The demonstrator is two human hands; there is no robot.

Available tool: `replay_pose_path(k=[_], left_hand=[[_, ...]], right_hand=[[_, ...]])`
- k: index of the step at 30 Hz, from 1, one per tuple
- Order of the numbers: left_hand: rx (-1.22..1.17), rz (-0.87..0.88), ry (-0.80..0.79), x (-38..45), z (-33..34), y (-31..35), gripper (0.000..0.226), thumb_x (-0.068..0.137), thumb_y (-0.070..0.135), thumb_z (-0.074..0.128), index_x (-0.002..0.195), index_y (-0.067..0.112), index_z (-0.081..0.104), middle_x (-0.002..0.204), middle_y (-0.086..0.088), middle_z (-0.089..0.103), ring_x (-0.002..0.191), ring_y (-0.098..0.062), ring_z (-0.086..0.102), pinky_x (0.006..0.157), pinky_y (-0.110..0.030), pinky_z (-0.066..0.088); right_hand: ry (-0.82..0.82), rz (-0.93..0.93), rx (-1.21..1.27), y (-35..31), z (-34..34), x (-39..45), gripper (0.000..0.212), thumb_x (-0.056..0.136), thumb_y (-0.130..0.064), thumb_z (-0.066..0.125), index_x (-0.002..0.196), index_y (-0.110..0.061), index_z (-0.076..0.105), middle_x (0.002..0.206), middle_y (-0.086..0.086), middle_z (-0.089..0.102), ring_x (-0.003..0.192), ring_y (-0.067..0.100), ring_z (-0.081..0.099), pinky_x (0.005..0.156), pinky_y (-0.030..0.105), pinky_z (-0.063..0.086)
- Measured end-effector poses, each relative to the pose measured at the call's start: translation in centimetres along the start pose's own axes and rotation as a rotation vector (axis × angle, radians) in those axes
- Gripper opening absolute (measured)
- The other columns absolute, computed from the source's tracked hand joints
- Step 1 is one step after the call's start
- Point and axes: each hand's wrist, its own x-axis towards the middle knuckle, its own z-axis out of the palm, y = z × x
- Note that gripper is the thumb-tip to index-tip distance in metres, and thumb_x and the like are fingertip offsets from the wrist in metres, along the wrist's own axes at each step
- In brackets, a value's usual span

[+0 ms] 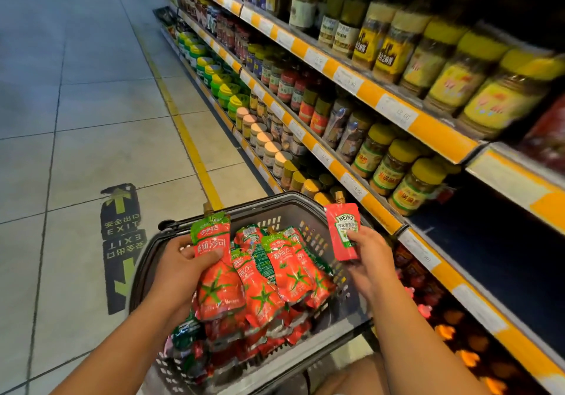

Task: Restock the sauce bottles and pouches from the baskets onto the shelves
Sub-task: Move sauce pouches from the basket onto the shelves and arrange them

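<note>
A dark plastic basket stands on the floor in front of me, filled with several red tomato-sauce pouches. My left hand grips a large red and green pouch by its upper part, above the basket's left side. My right hand pinches a small red Heinz pouch with a brown spout, held upright over the basket's right rim. Right of it a stretch of shelf is dark and bare.
Shelves with orange price strips run along the right, packed with jars with yellow, green and white lids. The lowest shelf at my right holds red and orange packets. The tiled aisle floor with a yellow line and EXIT sticker lies left.
</note>
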Motion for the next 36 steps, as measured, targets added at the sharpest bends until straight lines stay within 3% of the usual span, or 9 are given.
replay_pose_path(k=[3, 6, 9, 12, 18, 23, 26, 32, 36], left_hand=[[-0.055, -0.029, -0.100, -1.4, 2.9, 1.1, 0.051, 0.080, 0.001, 0.082, 0.120, 0.017, 0.054, 0.099, -0.011, 0.078, 0.086, -0.033, 0.077, 0.063, -0.042, 0.062], [-0.116, -0.071, -0.193, -2.7, 6.0, 2.2, 0.047, 0.082, -0.003, 0.076, 0.123, 0.011, 0.056, 0.101, -0.022, 0.076, 0.083, -0.040, 0.076, 0.065, -0.047, 0.062], [-0.142, -0.092, -0.282, -3.9, 9.1, 3.2, 0.046, 0.084, -0.006, 0.069, 0.126, 0.007, 0.058, 0.109, -0.026, 0.073, 0.081, -0.035, 0.073, 0.063, -0.042, 0.061], [-0.134, -0.069, -0.355, -5.1, 12.1, 4.0, 0.050, 0.081, -0.009, 0.069, 0.126, 0.012, 0.061, 0.100, -0.021, 0.076, 0.079, -0.032, 0.072, 0.065, -0.040, 0.060], [-0.129, -0.008, -0.550, -8.1, 18.1, 5.8, 0.070, 0.062, 0.000, 0.080, 0.125, 0.022, 0.058, 0.098, -0.015, 0.078, 0.081, -0.035, 0.077, 0.061, -0.043, 0.062], [-0.113, 0.026, -0.697, -10.4, 23.1, 7.2, 0.070, 0.069, 0.000, 0.081, 0.128, 0.027, 0.056, 0.108, -0.017, 0.077, 0.093, -0.039, 0.076, 0.068, -0.048, 0.062], [-0.087, 0.073, -0.766, -11.9, 25.7, 8.4, 0.071, 0.066, 0.007, 0.084, 0.126, 0.032, 0.056, 0.108, -0.012, 0.078, 0.092, -0.036, 0.076, 0.067, -0.046, 0.061], [-0.057, 0.180, -0.890, -14.4, 31.4, 10.4, 0.067, 0.070, 0.003, 0.081, 0.125, 0.028, 0.053, 0.104, -0.014, 0.078, 0.087, -0.032, 0.077, 0.061, -0.040, 0.060], [-0.002, 0.239, -0.940, -14.9, 34.1, 11.0, 0.063, 0.081, 0.006, 0.081, 0.128, 0.034, 0.050, 0.107, -0.008, 0.078, 0.094, -0.031, 0.077, 0.065, -0.040, 0.062]], right_hand=[[0.009, -0.030, 0.075, -1.2, -0.8, -1.5, 0.027, 0.088, -0.001, 0.074, 0.110, -0.012, 0.064, 0.097, 0.015, 0.078, 0.074, 0.028, 0.078, 0.057, 0.040, 0.058], [0.009, -0.090, 0.099, -2.8, -2.3, -3.4, 0.034, 0.085, -0.001, 0.077, 0.115, -0.008, 0.063, 0.098, 0.013, 0.079, 0.084, 0.030, 0.078, 0.070, 0.050, 0.064], [0.020, -0.215, 0.069, -5.1, -5.2, -5.4, 0.036, 0.084, 0.002, 0.076, 0.116, -0.010, 0.064, 0.103, 0.012, 0.078, 0.087, 0.030, 0.078, 0.063, 0.039, 0.062], [0.066, -0.367, 0.015, -8.3, -8.6, -7.9, 0.034, 0.085, 0.001, 0.076, 0.116, -0.012, 0.068, 0.103, 0.010, 0.079, 0.090, 0.031, 0.077, 0.063, 0.035, 0.059], [0.227, -0.610, -0.045, -16.0, -15.2, -12.8, 0.030, 0.083, -0.002, 0.081, 0.109, -0.012, 0.070, 0.100, 0.007, 0.079, 0.092, 0.027, 0.077, 0.072, 0.043, 0.063], [0.413, -0.767, -0.160, -21.0, -19.6, -14.6, 0.029, 0.083, -0.002, 0.081, 0.105, -0.019, 0.071, 0.098, 0.001, 0.079, 0.088, 0.020, 0.077, 0.069, 0.043, 0.063], [0.523, -0.799, -0.193, -23.1, -21.9, -14.3, 0.031, 0.083, -0.003, 0.083, 0.105, -0.020, 0.069, 0.100, 0.001, 0.078, 0.087, 0.017, 0.077, 0.068, 0.037, 0.063], [0.736, -0.764, -0.325, -25.9, -24.6, -12.7, 0.030, 0.074, -0.010, 0.090, 0.087, -0.023, 0.066, 0.089, 0.001, 0.075, 0.081, 0.020, 0.074, 0.075, 0.049, 0.063], [0.790, -0.664, -0.412, -27.3, -25.5, -11.5, 0.027, 0.077, -0.016, 0.091, 0.085, -0.020, 0.065, 0.088, 0.003, 0.073, 0.074, 0.018, 0.070, 0.057, 0.032, 0.056]])
